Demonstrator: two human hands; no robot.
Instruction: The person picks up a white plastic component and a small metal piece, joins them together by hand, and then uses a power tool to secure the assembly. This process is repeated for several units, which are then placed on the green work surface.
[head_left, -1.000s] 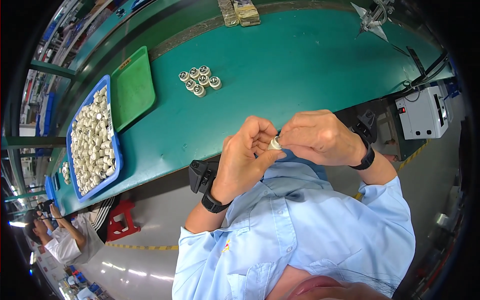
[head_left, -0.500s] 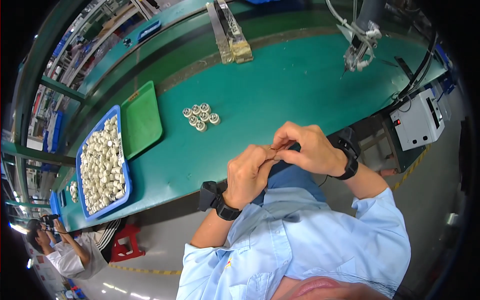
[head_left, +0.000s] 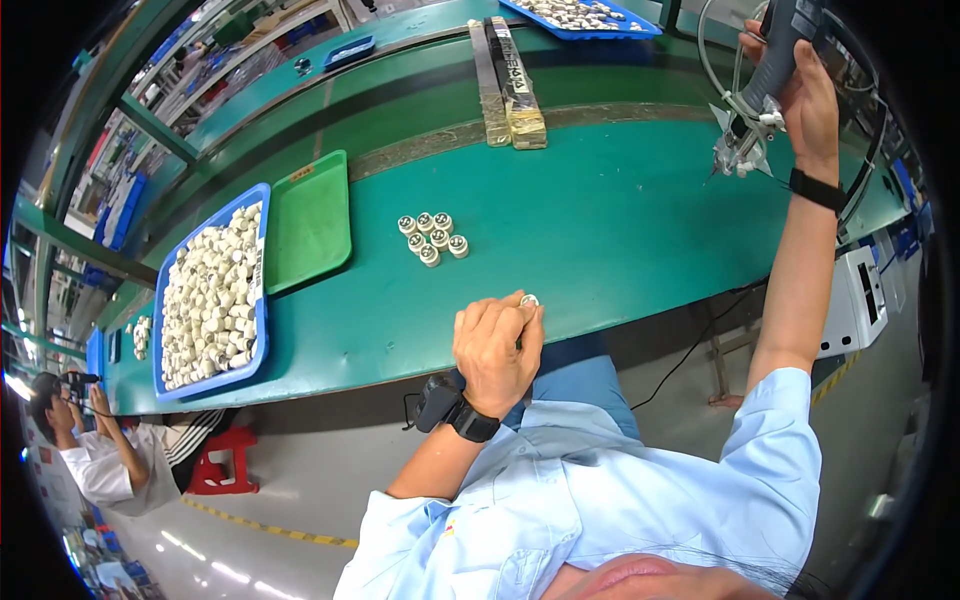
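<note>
My left hand [head_left: 497, 350] is closed, pinching a small round white part [head_left: 529, 300] between thumb and forefinger at the table's near edge. Up at the far right, my right hand [head_left: 812, 110] is wrapped round the body of a grey hand-held tool [head_left: 775, 62]. Clear hoses run to this tool, and its thin pointed tip faces down over the table. Between the left hand and the trays stand several short white cylinders [head_left: 438, 238] with dark-and-silver tops, grouped closely together.
A blue tray [head_left: 262, 330] heaped with white cylinders lies at the left, beside a green tray [head_left: 318, 225]. Taped bars [head_left: 515, 90] lie across the table's back edge. Beyond is another blue tray [head_left: 640, 32] of parts. A white box [head_left: 852, 300] stands at right; a person [head_left: 120, 455] sits at far left.
My right hand has left the left hand and gone up and right to take hold of the grey tool. The left hand keeps its pinch, its round part now visible. The view has shifted.
</note>
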